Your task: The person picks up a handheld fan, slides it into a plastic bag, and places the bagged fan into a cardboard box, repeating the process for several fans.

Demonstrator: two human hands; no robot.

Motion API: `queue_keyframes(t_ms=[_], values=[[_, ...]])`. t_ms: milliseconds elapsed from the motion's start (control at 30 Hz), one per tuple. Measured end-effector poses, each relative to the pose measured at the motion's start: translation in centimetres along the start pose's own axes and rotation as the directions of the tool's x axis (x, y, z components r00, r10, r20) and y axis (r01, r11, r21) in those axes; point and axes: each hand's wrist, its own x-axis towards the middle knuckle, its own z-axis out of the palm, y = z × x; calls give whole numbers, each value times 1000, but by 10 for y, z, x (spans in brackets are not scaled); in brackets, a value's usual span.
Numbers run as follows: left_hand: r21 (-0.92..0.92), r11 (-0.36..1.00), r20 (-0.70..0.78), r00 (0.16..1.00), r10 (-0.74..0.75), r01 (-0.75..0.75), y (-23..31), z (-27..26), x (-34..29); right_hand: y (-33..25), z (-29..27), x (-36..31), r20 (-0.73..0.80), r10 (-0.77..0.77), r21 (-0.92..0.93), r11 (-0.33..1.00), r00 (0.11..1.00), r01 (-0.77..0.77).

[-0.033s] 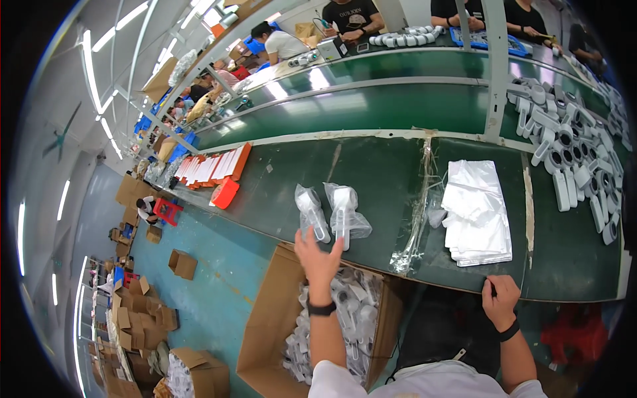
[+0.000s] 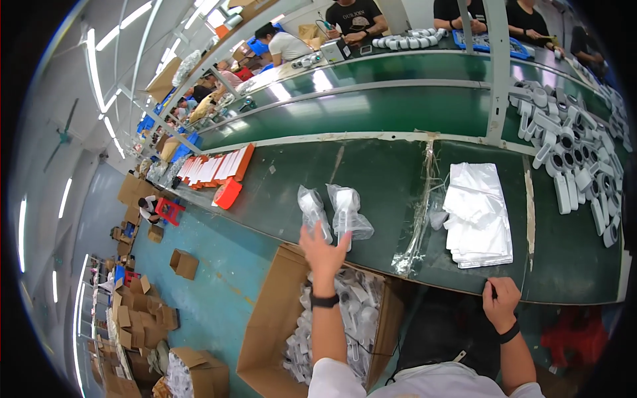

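Two white handheld devices, each with a round head and a slim handle, lie side by side in clear plastic bags on the green table: the left bagged device [image 2: 312, 207] and the right bagged device [image 2: 346, 207]. Over their near handle ends my left hand [image 2: 323, 255] reaches with fingers spread; whether the fingertips touch the bags I cannot tell. My right hand [image 2: 501, 298] rests curled at the table's front edge, with nothing visible in it. Beyond it lies a stack of white plastic bags [image 2: 479, 219].
Below my left arm stands an open cardboard box [image 2: 265, 331] full of bagged devices. Unbagged white devices [image 2: 574, 156] are piled at the right. Orange-and-white boxes [image 2: 219, 166] and a red tape roll [image 2: 227, 194] lie at the left. A metal post [image 2: 496, 86] rises behind the bags.
My left hand has shifted slightly right and nearer to me. The whole view has moved a little; the bagged devices and my right hand look unchanged.
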Motion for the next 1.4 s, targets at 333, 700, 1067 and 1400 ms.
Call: queue_keyframes(t_ms=[333, 700, 1067, 1400], values=[[153, 950, 327, 893, -310, 273, 15, 18, 51, 1, -3, -2, -1, 1, 19, 1000, 1000, -1], [186, 961, 161, 959, -233, 203, 12, 35, 44, 0, -4, 1, -16, -15, 25, 1000, 1000, 16], [104, 993, -203, 978, -39, 62, -25, 29, 5, -1, -5, -1, -14, -41, 13, 999, 999, 41], [-2, 989, -449, 883, -132, 147, -103, -37, -118, 0, -1, 3, 43, -45, 13, 999, 998, 44]])
